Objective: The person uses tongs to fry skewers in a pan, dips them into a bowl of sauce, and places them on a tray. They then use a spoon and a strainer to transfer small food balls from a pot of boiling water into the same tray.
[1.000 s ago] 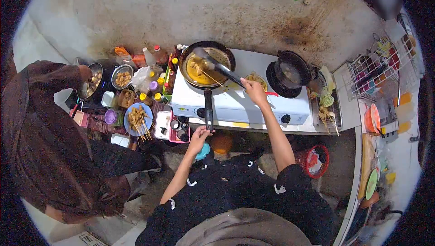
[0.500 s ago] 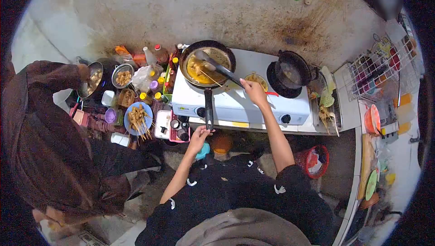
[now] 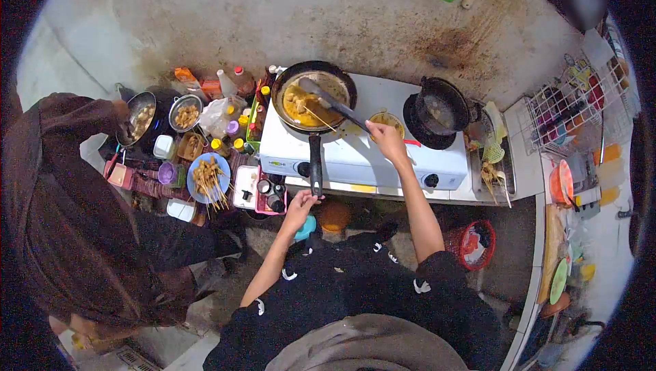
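My left hand (image 3: 301,205) has its fingers closed on the end of the black handle of a frying pan (image 3: 337,84), which sits on the left burner of a white stove (image 3: 365,163). In my right hand (image 3: 385,137) is a dark spatula (image 3: 348,114), its head down in the pan among yellow-brown food (image 3: 298,103). A thin skewer (image 3: 320,119) sticks out over the pan's rim. Behind my right hand, a small dish of food (image 3: 387,123) is partly hidden. A dark pot (image 3: 441,106) stands over the right burner.
At the left, another person (image 3: 75,186) in brown holds a hand over a second pan (image 3: 141,119). A blue plate of skewers (image 3: 208,178), bottles and tubs crowd the left table. A wire rack (image 3: 557,101) stands right; a red basket (image 3: 477,244) is below the counter.
The spatula head has shifted slightly to the right in the pan, and my right hand has moved a little with it. My left hand stays at the handle.
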The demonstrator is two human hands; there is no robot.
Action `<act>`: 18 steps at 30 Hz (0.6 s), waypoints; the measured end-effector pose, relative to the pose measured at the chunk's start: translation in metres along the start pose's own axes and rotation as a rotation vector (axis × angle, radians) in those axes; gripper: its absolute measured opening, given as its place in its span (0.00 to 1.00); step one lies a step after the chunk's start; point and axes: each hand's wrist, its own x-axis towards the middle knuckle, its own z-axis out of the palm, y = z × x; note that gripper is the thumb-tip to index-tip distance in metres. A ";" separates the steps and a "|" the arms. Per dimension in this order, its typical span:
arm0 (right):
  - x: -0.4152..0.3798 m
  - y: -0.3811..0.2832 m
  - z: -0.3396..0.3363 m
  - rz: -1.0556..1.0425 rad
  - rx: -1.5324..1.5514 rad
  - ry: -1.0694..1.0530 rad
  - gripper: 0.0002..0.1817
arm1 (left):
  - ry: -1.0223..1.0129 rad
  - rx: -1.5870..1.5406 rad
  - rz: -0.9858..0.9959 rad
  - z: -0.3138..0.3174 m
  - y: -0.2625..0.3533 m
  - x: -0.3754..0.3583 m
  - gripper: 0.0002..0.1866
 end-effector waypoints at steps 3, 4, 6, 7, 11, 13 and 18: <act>0.001 0.006 0.004 -0.004 0.003 0.002 0.27 | -0.002 0.018 -0.005 0.002 0.008 -0.002 0.12; 0.002 0.006 0.006 0.014 0.037 0.019 0.27 | 0.003 0.017 -0.006 0.003 0.013 -0.004 0.12; 0.002 0.007 0.008 -0.009 0.008 0.039 0.28 | 0.034 0.091 -0.031 0.006 0.021 -0.008 0.13; 0.002 0.006 0.007 -0.031 -0.021 0.064 0.28 | 0.032 0.093 -0.031 0.005 0.019 -0.007 0.13; 0.003 0.003 0.001 0.066 -0.010 -0.096 0.28 | 0.011 0.058 -0.010 0.004 0.013 -0.004 0.13; 0.003 0.005 0.007 -0.037 0.015 0.077 0.28 | 0.015 0.061 -0.015 0.002 0.009 -0.004 0.13; 0.000 -0.001 0.001 -0.002 -0.007 0.012 0.28 | -0.004 0.054 0.035 0.001 0.005 -0.001 0.13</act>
